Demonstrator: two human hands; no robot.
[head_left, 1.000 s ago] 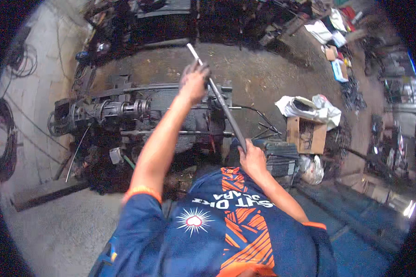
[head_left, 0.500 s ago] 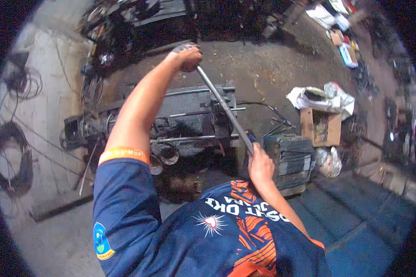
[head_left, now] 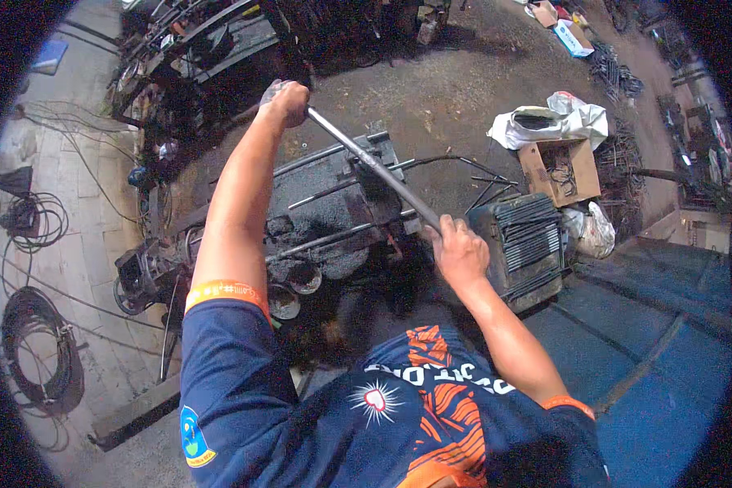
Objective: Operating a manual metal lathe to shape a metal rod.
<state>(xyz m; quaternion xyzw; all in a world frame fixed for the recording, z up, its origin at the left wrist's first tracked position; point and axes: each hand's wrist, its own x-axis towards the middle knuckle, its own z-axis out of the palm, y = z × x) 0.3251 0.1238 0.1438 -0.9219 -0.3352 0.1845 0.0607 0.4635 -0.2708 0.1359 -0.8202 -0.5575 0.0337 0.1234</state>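
Note:
A long grey metal bar (head_left: 366, 161) slants across the view, from upper left down to the right, with both of my hands closed round it. My left hand (head_left: 287, 103) grips its far end at the top of my outstretched arm. Closer to my body, my right hand (head_left: 461, 254) is wrapped round the near end. Below the bar lies a dark machine that looks like a lathe (head_left: 325, 195), its bed strewn with grey chips or grit and long shiny rods along it. The bar passes above the machine's right part; whether it touches there I cannot tell.
Right of the machine stands a ribbed dark block (head_left: 525, 244). Behind it are an open cardboard box (head_left: 573, 163) and a white sack (head_left: 561, 126). A coiled black hose (head_left: 12, 346) lies at the left, and a metal rack (head_left: 220, 41) stands at the far left.
The bar now lies at a flatter slant, its far end further left with my left hand. My right hand has risen slightly. The whole view has turned and shifted.

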